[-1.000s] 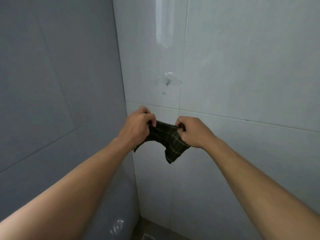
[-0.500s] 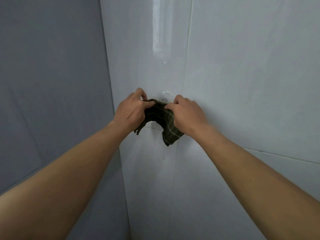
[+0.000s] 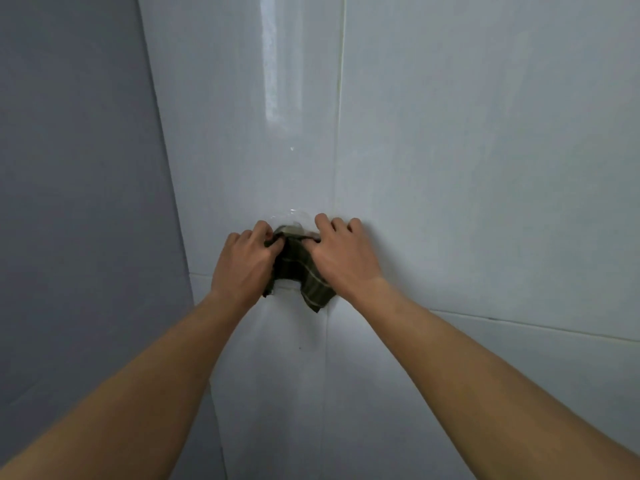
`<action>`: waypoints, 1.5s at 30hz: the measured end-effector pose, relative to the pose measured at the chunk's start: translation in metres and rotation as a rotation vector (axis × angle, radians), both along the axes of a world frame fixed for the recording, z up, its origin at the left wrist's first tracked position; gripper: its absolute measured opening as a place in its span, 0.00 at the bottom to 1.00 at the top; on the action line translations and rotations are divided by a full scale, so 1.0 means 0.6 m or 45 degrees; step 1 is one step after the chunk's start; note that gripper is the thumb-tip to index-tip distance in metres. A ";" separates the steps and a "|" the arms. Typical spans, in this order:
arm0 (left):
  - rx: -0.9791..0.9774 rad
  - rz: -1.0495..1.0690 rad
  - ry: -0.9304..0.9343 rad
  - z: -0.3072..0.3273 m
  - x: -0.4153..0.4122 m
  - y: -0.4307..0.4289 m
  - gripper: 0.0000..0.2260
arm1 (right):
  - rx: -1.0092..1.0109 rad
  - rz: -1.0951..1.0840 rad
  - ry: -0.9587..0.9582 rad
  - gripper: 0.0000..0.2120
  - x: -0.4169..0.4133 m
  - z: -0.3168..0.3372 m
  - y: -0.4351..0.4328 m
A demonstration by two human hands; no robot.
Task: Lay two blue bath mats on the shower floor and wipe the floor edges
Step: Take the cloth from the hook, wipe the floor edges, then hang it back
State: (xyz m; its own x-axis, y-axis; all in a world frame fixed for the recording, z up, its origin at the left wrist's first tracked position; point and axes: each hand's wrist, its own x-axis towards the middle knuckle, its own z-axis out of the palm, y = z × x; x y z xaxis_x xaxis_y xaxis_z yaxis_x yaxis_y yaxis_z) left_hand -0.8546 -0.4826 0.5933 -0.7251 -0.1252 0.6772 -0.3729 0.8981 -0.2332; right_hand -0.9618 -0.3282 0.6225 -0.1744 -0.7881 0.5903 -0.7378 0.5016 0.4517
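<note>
A small dark green plaid cloth (image 3: 300,271) hangs against the white tiled wall (image 3: 485,168) at the clear stick-on wall hook (image 3: 292,216). My left hand (image 3: 242,263) pinches the cloth's upper left edge. My right hand (image 3: 341,259) pinches its upper right edge, with fingertips against the tile. The cloth's top sits right at the hook, and the hook's peg is hidden behind cloth and fingers. The lower part of the cloth dangles free between my wrists. No bath mats and no floor are in view.
A grey wall (image 3: 76,202) stands close on the left and meets the white tile in a corner. Tile grout lines run vertically and horizontally near my hands.
Both hands have lifted the cloth up the wall to the hook. The view has tilted upward, so the floor and the grey rounded object at the bottom are out of sight.
</note>
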 end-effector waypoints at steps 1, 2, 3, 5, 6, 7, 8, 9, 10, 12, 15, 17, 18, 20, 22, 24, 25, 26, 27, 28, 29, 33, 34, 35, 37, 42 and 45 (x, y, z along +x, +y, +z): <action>0.002 -0.012 -0.008 -0.006 0.000 0.000 0.20 | 0.021 -0.001 -0.011 0.07 0.001 -0.006 0.001; 0.002 -0.022 -0.016 -0.012 0.001 0.001 0.20 | 0.041 0.001 -0.027 0.09 0.003 -0.014 0.002; 0.000 -0.030 -0.020 -0.016 0.002 0.001 0.20 | 0.053 0.001 -0.045 0.11 0.007 -0.019 0.003; 0.006 -0.040 -0.019 -0.022 0.003 0.001 0.21 | 0.058 -0.021 -0.081 0.12 0.014 -0.025 0.006; 0.015 -0.040 -0.021 -0.025 0.003 0.001 0.22 | 0.056 -0.032 -0.100 0.13 0.017 -0.026 0.006; 0.025 -0.040 -0.028 -0.027 0.003 0.002 0.23 | 0.056 -0.040 -0.121 0.13 0.020 -0.027 0.007; 0.036 -0.042 -0.034 -0.030 0.003 0.002 0.24 | 0.057 -0.040 -0.140 0.14 0.022 -0.027 0.006; 0.048 -0.046 -0.040 -0.032 0.004 0.002 0.24 | 0.062 -0.036 -0.160 0.15 0.024 -0.028 0.007; 0.063 -0.048 -0.043 -0.034 0.005 0.003 0.24 | 0.063 -0.028 -0.180 0.16 0.025 -0.028 0.007; 0.096 -0.052 -0.044 -0.035 0.007 0.004 0.24 | 0.053 -0.019 -0.229 0.18 0.027 -0.029 0.009; 0.147 -0.077 -0.037 -0.033 0.013 0.008 0.22 | 0.079 -0.003 -0.297 0.21 0.032 -0.029 0.011; 0.189 -0.108 -0.018 -0.030 0.019 0.009 0.20 | 0.118 0.001 -0.304 0.22 0.035 -0.031 0.016; 0.211 -0.125 -0.013 -0.029 0.023 0.009 0.20 | 0.136 0.002 -0.300 0.23 0.037 -0.033 0.018; 0.252 -0.159 -0.025 -0.028 0.029 0.009 0.19 | 0.166 -0.001 -0.304 0.25 0.041 -0.037 0.023; 0.273 -0.181 -0.049 -0.028 0.034 0.007 0.16 | 0.179 -0.001 -0.328 0.25 0.042 -0.039 0.027; 0.314 -0.188 -0.058 -0.028 0.040 0.007 0.15 | 0.178 0.012 -0.351 0.22 0.045 -0.036 0.029; 0.345 -0.190 -0.055 -0.028 0.043 0.008 0.15 | 0.172 0.020 -0.365 0.21 0.047 -0.035 0.031; 0.378 -0.192 -0.046 -0.027 0.046 0.009 0.14 | 0.168 0.028 -0.386 0.20 0.049 -0.033 0.032; 0.414 -0.193 -0.032 -0.026 0.048 0.010 0.14 | 0.166 0.039 -0.410 0.21 0.052 -0.033 0.033; 0.447 -0.187 -0.021 -0.025 0.050 0.012 0.13 | 0.168 0.048 -0.433 0.22 0.054 -0.032 0.035; 0.464 -0.178 -0.013 -0.024 0.052 0.013 0.12 | 0.166 0.057 -0.448 0.23 0.057 -0.032 0.036; 0.442 -0.131 0.013 -0.022 0.060 0.014 0.12 | 0.149 0.067 -0.459 0.28 0.064 -0.030 0.040; 0.425 -0.119 0.017 -0.020 0.062 0.015 0.13 | 0.142 0.067 -0.454 0.29 0.066 -0.029 0.042; 0.414 -0.104 0.023 -0.019 0.064 0.016 0.13 | 0.135 0.070 -0.448 0.30 0.068 -0.029 0.043; 0.407 -0.074 0.029 -0.017 0.068 0.020 0.15 | 0.112 0.075 -0.429 0.30 0.070 -0.029 0.046; 0.387 -0.006 0.045 -0.035 0.095 0.032 0.19 | 0.120 0.137 -0.363 0.24 0.069 -0.033 0.051; 0.391 0.082 0.061 -0.049 0.113 0.037 0.20 | 0.142 0.201 -0.334 0.25 0.064 -0.036 0.055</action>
